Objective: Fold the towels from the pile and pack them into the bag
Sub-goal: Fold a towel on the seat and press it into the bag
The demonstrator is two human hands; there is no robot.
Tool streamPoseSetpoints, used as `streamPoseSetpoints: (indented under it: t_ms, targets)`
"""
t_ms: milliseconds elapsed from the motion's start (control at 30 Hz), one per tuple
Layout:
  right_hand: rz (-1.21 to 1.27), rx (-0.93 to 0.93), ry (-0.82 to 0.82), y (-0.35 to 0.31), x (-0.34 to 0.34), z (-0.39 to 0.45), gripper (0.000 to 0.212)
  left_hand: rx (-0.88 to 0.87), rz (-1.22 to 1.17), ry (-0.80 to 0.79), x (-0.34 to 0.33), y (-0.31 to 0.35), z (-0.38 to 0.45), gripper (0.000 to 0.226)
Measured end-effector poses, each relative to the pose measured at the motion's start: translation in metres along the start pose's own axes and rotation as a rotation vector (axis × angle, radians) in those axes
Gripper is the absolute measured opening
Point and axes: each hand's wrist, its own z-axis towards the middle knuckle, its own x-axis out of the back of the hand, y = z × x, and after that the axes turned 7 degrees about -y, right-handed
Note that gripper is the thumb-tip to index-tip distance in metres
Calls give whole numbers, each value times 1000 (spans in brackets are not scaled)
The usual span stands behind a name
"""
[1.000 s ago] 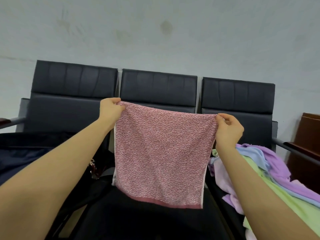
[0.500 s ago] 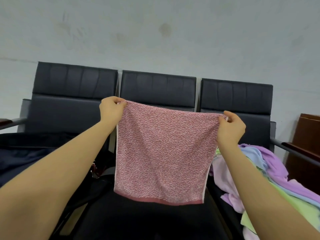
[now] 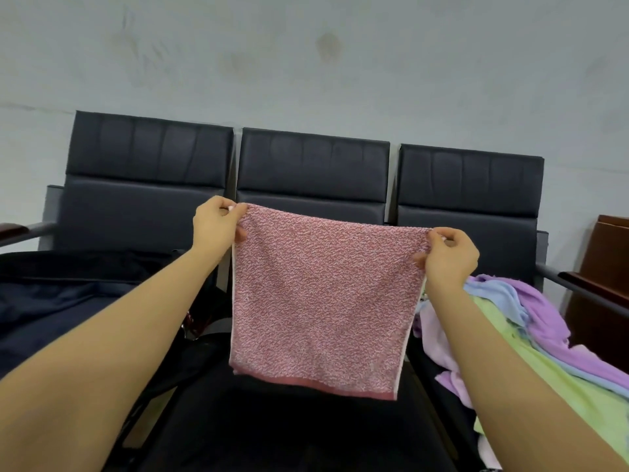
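A pink speckled towel [image 3: 323, 301] hangs in the air above the middle seat, spread flat and facing me. My left hand [image 3: 216, 223] pinches its upper left corner and my right hand [image 3: 449, 255] pinches its upper right corner. A pile of towels [image 3: 531, 321] in purple, light blue, green and pale pink lies on the right seat. A dark navy bag [image 3: 68, 298] sits on the left seat, partly hidden by my left forearm.
A row of three black padded chairs [image 3: 313, 165] stands against a grey wall. The black middle seat [image 3: 272, 424] lies under the towel. A brown wooden cabinet [image 3: 606, 267] is at the far right, beyond a metal armrest [image 3: 578, 287].
The towel's bottom edge has swung slightly to the right, and my right hand has dropped a little below my left. Both hands keep their pinch on the corners.
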Motion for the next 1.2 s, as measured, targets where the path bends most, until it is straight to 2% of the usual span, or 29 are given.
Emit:
streamPoseSetpoints:
  t_ms: [100, 333, 467, 667, 767, 900, 1033, 1133, 1200]
  targets:
    - [103, -41, 2, 2, -1, 1, 12, 27, -154, -14, -2, -5, 0, 12]
    - [174, -28, -38, 9, -1, 1, 17, 111, -185, -73, 5, -17, -3, 8]
    - [45, -50, -140, 28, -2, 1, 13, 135, 42, -155, 7, -38, -2, 5]
    - [-35, -38, -146, 40, -2, -7, 9, 84, 331, -181, 4, -42, -10, 21]
    - [7, -46, -145, 37, -3, -6, 7, 103, 164, -173, 2, -44, -8, 14]
    - [112, -75, -143, 38, -2, -4, 9, 175, -109, -159, 1, -45, -9, 15]
    - [125, -64, -123, 53, -1, -1, 11, 218, -196, -150, -4, -52, -11, 12]
    - [49, -69, -115, 71, -7, 2, 8, 210, -157, -116, -15, -72, -5, 7]
    - [-27, -66, -123, 87, -16, 7, 15, 218, -121, -80, -27, -88, 1, 8]
